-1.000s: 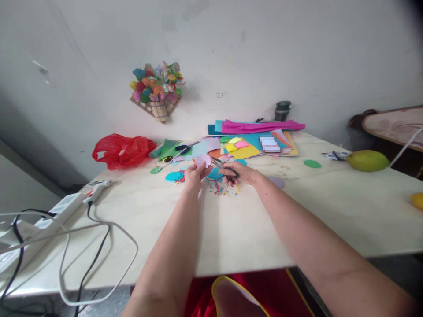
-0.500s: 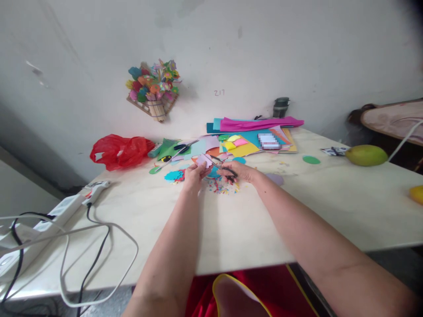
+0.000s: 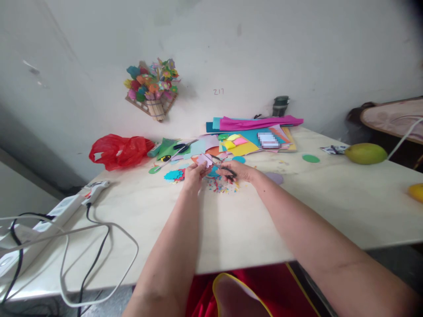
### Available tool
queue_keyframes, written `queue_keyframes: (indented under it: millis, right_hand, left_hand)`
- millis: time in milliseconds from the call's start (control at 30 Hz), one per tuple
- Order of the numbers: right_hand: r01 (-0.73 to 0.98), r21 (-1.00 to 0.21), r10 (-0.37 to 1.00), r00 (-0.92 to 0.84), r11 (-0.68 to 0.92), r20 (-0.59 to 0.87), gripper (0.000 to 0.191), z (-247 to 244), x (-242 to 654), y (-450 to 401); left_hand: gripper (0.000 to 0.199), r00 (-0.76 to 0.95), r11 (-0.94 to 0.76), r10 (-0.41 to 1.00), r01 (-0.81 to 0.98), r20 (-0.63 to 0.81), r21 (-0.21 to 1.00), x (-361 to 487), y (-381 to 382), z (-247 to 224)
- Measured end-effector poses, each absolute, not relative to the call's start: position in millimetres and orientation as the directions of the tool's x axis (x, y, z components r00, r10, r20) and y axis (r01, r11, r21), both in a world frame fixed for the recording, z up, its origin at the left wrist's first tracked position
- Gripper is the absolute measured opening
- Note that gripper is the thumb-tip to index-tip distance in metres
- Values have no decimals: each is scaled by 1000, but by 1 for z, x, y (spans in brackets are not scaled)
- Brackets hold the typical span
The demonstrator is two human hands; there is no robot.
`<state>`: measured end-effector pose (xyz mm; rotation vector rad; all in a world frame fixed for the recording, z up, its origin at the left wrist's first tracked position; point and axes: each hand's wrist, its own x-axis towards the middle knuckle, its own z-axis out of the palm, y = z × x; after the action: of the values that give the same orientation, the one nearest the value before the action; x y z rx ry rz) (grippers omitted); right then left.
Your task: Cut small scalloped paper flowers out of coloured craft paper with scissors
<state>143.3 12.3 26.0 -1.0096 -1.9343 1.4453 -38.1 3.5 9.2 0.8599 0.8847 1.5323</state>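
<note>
Between the fingers of my left hand (image 3: 194,174) is a pale purple paper piece (image 3: 204,160) with a scalloped edge. My right hand (image 3: 238,171) is closed on the dark handles of a pair of scissors (image 3: 228,171). The blades point left and lie against the purple paper. Small coloured scraps (image 3: 223,186) are scattered on the table just below both hands. Blue scalloped paper shapes (image 3: 173,176) lie left of my left hand, and a blue paper circle (image 3: 239,159) sits behind my right hand.
A red plastic bag (image 3: 120,151) and a second pair of scissors (image 3: 181,148) lie at the back left. Coloured paper sheets (image 3: 249,147) are stacked behind my hands. A power strip (image 3: 62,209) with cables is at the left, a green mango (image 3: 366,153) at the right.
The view has shifted very slightly. Both hands keep their hold on the purple paper and the scissors, with hardly any visible movement.
</note>
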Motion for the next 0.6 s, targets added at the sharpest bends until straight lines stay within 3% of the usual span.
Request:
queue_keyframes:
  millis: [600]
  right_hand:
    - [237, -960, 807, -590, 147, -22, 29, 25, 142, 12]
  left_hand:
    - [14, -121, -99, 991, -446, 49, 890, -39, 3, 10]
